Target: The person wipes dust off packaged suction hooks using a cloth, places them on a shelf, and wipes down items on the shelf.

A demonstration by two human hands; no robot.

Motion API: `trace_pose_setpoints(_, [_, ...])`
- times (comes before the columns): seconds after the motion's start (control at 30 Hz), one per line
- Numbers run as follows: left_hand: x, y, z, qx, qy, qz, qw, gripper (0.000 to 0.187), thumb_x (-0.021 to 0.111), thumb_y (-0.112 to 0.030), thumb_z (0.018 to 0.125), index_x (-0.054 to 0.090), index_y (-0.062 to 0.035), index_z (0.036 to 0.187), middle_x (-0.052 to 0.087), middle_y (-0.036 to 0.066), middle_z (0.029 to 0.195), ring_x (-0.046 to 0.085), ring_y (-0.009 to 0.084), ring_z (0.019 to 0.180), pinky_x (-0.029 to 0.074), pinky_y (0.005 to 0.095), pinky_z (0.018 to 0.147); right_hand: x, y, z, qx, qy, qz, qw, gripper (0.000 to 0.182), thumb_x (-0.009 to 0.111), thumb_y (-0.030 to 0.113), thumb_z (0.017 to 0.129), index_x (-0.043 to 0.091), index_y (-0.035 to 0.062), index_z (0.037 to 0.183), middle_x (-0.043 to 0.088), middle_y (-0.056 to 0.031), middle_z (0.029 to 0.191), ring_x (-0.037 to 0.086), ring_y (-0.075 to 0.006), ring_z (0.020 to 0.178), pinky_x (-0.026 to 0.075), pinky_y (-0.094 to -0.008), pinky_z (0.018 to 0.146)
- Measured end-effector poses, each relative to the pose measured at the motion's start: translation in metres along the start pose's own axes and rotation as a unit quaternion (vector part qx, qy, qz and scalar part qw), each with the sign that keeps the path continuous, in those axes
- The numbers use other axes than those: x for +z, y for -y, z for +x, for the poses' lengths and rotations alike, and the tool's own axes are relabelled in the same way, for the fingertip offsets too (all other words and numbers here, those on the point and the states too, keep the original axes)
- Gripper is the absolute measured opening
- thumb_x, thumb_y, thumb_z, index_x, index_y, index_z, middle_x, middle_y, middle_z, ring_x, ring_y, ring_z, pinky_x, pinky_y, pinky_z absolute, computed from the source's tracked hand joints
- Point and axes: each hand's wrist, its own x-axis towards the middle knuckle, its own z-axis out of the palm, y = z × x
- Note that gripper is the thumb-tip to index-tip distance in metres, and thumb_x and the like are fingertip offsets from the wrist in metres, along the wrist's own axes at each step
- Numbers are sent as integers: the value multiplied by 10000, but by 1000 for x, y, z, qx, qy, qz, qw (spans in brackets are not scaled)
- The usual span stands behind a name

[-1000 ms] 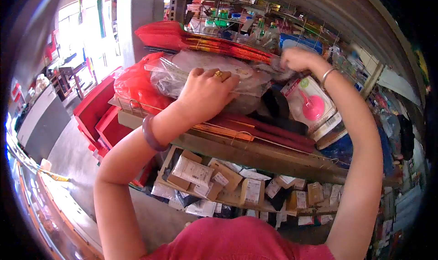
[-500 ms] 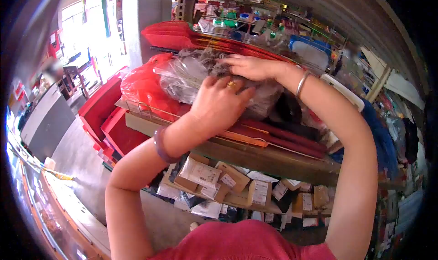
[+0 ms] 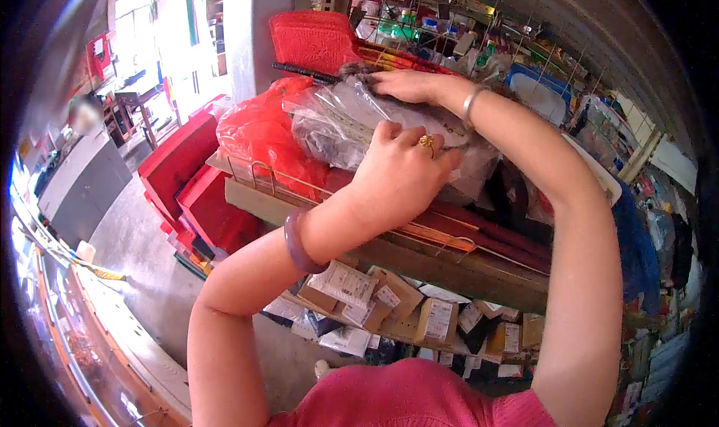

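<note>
My left hand (image 3: 408, 171), with a gold ring and a purple bangle at its wrist, has its fingers curled on a clear plastic bag (image 3: 341, 116) with grey contents. My right hand (image 3: 413, 87), wearing a silver bangle, reaches over the back of the bag. Its fingers are closed at a dark grey fuzzy bundle (image 3: 358, 69), the fingertips partly hidden. To the left of the clear bag lies a red plastic bag (image 3: 258, 127). Behind them stand red woven pieces (image 3: 313, 41) and a black rod (image 3: 305, 73).
The bags lie on a shelf with a wire front rail (image 3: 288, 178). Below it, a lower shelf holds several labelled cardboard boxes (image 3: 437, 320). Red boxes (image 3: 217, 210) stand at the left. A wire rack with goods (image 3: 419, 23) rises behind.
The view has shifted, so the shelf sits further right. My hands have moved apart; the fuzzy bundle lies further back by my right hand, and more clear plastic shows between them.
</note>
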Motion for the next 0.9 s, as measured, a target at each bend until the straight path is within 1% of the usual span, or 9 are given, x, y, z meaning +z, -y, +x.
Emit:
trace_pose_setpoints(0.1, [0,2,2,-4,0,-4,1000,271,542,-189,745,586,-174,1012,587,22,983,578,212,901,394,387,799,0,9,-32,-35,18,119,992,396,415,187,838,480,31,1197,538,-137,1153,491,-204,1059,374,-315,907])
trace_pose_setpoints(0.37, [-3,-4,1,-12,14,27,999,322,548,-155,736,544,-174,1057,593,16,959,583,187,880,396,374,750,-36,-4,-118,-66,-58,-81,993,348,466,34,717,572,17,1047,569,-109,1027,510,-205,1014,381,-304,901])
trace_pose_setpoints(0.47, [-2,-2,0,-1,-2,36,999,312,545,-151,736,541,-166,1048,594,12,948,583,188,879,396,376,746,-53,-27,-124,2,-317,110,942,259,449,56,783,616,40,979,617,-49,965,551,-153,919,414,-278,845])
trace_pose_setpoints(0.57, [-2,-4,0,-11,5,35,999,301,555,-170,740,545,-156,1040,597,18,945,583,197,882,398,378,754,-80,-1,-141,-58,-428,371,822,268,418,107,850,578,46,1057,610,-25,953,537,-114,892,407,-244,830])
trace_pose_setpoints(0.67, [-15,-3,4,-30,49,20,998,287,561,-237,766,549,-139,1036,597,46,959,580,220,885,399,385,782,-76,24,-151,-73,-491,159,853,254,424,106,843,583,33,1026,612,-27,962,547,-131,909,416,-254,832])
trace_pose_setpoints(0.77, [-37,26,5,-21,-17,51,998,456,590,-457,734,569,-111,1030,613,103,893,590,264,835,414,415,778,-37,31,-156,-109,-274,-114,949,291,482,130,760,585,26,1013,616,-134,945,565,-233,930,431,-338,838])
trace_pose_setpoints(0.8, [-38,38,3,5,-82,79,993,488,594,-498,709,578,-115,1010,623,94,840,602,253,791,415,415,760,-26,39,-154,-133,-110,-93,981,307,498,156,770,573,24,1037,602,-155,949,558,-278,918,432,-364,832])
trace_pose_setpoints(0.87, [-48,48,-5,-79,49,42,995,521,602,-522,687,584,-99,992,618,105,838,594,261,822,411,426,778,5,32,-146,-68,-97,-134,984,406,458,295,839,495,59,1167,558,-227,990,526,-347,947,416,-409,823])
trace_pose_setpoints(0.9, [-51,50,-8,-123,113,24,986,538,606,-534,677,587,-92,983,615,110,838,590,265,837,408,432,788,-1,33,-137,-45,-61,-112,991,424,460,280,848,458,49,1203,525,-205,1006,495,-315,981,394,-381,847])
